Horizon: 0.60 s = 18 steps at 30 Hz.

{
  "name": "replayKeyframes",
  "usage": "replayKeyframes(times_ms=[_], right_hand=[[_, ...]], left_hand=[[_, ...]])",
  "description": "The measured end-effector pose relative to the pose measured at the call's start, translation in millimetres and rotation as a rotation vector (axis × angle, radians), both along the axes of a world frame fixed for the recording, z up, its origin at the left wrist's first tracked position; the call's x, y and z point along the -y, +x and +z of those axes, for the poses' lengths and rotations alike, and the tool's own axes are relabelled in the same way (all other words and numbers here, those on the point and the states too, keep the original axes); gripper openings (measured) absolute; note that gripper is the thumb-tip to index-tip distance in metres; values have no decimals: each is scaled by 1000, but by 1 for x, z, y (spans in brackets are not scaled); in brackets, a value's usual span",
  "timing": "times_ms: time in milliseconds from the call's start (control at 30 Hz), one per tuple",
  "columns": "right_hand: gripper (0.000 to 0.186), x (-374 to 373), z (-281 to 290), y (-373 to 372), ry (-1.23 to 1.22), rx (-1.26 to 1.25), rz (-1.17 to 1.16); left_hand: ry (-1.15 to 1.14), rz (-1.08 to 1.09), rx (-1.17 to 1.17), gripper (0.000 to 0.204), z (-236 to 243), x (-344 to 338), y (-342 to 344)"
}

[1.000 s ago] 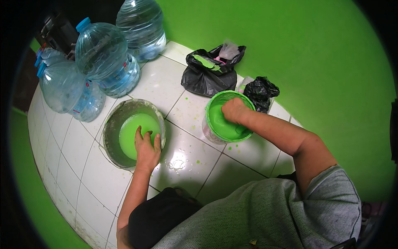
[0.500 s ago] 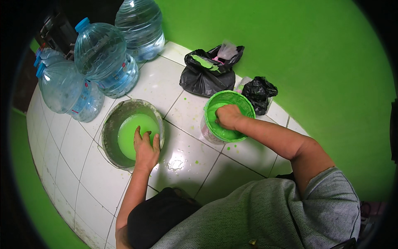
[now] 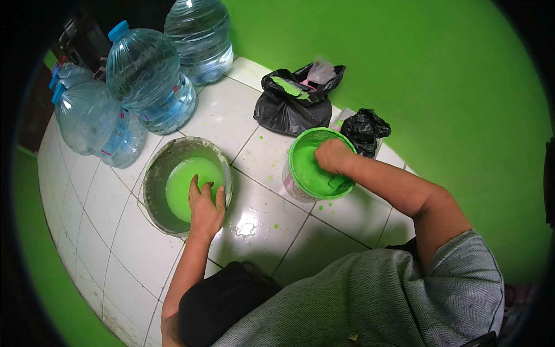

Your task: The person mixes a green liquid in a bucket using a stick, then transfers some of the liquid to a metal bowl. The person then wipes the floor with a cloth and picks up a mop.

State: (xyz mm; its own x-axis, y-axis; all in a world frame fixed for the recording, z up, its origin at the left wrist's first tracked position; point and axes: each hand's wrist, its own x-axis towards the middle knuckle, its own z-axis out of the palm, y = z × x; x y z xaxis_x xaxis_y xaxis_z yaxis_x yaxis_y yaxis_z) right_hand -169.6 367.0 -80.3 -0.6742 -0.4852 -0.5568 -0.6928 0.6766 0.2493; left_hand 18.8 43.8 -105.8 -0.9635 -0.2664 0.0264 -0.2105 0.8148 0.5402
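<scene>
Over the near right side of a stained grey bucket [image 3: 157, 196], my left hand [image 3: 206, 211] hangs with its fingers apart and nothing in them. Pale green watery liquid [image 3: 184, 188] lies in that bucket. My right hand [image 3: 334, 156] reaches down inside a smaller bucket [image 3: 296, 184] whose rim and inner wall are coated in bright green paint [image 3: 307, 169]. The fingers there are curled closed, pointing down; what they hold, if anything, is hidden. A darker patch shows in the paint below that hand.
Large clear water bottles [image 3: 151, 75] with blue caps stand at the far left. A black plastic bag [image 3: 292, 110] and a crumpled black bag [image 3: 365, 130] lie by the green wall [image 3: 416, 69]. Green drops and wet spots mark the white tiled floor [image 3: 269, 202].
My right hand has moved right within the paint bucket, from its middle toward the right wall. My left hand stays over the grey bucket, its fingers still apart.
</scene>
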Motion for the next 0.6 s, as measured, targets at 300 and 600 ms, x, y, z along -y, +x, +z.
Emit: replayKeyframes(times_ms=[300,600], right_hand=[[29,6,-4,20,-353,197,-251],[21,7,-23,12,-220,-108,-43]], left_hand=[[-9,-3,9,46,2,-2,-2],[-15,12,30,46,2,2,3]])
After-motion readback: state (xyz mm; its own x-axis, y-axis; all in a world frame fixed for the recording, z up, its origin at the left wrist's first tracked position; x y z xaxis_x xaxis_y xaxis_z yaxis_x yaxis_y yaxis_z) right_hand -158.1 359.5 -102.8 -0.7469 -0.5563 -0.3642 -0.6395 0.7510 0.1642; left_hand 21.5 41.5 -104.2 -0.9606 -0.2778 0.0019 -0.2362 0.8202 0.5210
